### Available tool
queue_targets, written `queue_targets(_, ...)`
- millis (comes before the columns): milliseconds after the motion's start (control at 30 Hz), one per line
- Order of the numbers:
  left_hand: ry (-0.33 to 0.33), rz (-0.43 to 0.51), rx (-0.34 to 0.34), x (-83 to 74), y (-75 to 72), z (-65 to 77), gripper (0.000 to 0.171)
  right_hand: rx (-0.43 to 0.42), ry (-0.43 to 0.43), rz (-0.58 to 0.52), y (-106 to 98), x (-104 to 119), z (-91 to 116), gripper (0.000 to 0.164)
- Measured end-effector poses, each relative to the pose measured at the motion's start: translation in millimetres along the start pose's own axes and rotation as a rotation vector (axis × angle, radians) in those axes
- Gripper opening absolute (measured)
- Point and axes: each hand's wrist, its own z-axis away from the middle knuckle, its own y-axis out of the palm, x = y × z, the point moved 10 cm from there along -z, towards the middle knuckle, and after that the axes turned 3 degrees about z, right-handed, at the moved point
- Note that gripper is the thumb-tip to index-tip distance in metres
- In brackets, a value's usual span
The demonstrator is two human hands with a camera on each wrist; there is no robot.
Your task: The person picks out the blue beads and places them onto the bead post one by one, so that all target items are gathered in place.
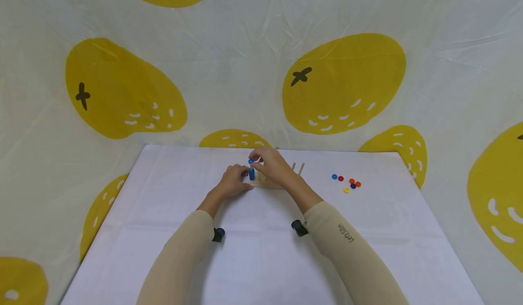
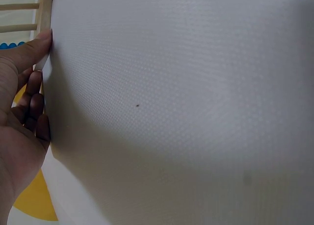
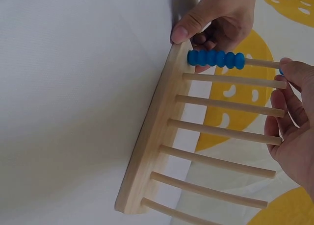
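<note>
A wooden peg stand [image 3: 153, 137] with several upright pegs rests on the white table. My left hand [image 1: 233, 181] grips its left end, thumb on the base and fingers behind, as the right wrist view shows. Stacked on the leftmost peg is a column of blue beads [image 3: 216, 59], low against the base. At that peg's tip, my right hand [image 1: 273, 163] pinches one more blue bead [image 1: 251, 161] between thumb and fingertip; its fingers mostly cover the bead in the right wrist view. The other pegs that show, such as the second peg [image 3: 235, 80], carry no beads.
Loose beads lie right of the stand: a blue bead [image 1: 334, 177], a red bead [image 1: 341, 178], a yellow bead [image 1: 346, 190], a dark blue bead [image 1: 353, 186] and orange ones [image 1: 352, 181]. A cloth [image 1: 245, 69] with yellow fruit shapes hangs behind the table [image 1: 261, 268].
</note>
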Motion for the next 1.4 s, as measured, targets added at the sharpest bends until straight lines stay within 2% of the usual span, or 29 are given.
queue_targets(300,0.023,-0.010,-0.003,-2.4,-0.8,-1.1,0.061,0.000,-0.001,-0.007,0,-1,0,0.025)
queue_targets(867,0.017,-0.015,-0.006,-2.3,-0.9,-0.9,0.060,-0.021,-0.040,0.026,-6,0,4,0.024)
queue_targets(1167,0.029,-0.035,-0.015,-3.3,-2.5,-1.1,0.062,-0.091,-0.054,0.024,-29,-4,19,0.022)
queue_targets(1400,0.013,-0.024,0.000,-1.8,-0.2,-1.8,0.064,-0.193,-0.073,0.038,-53,-15,37,0.024)
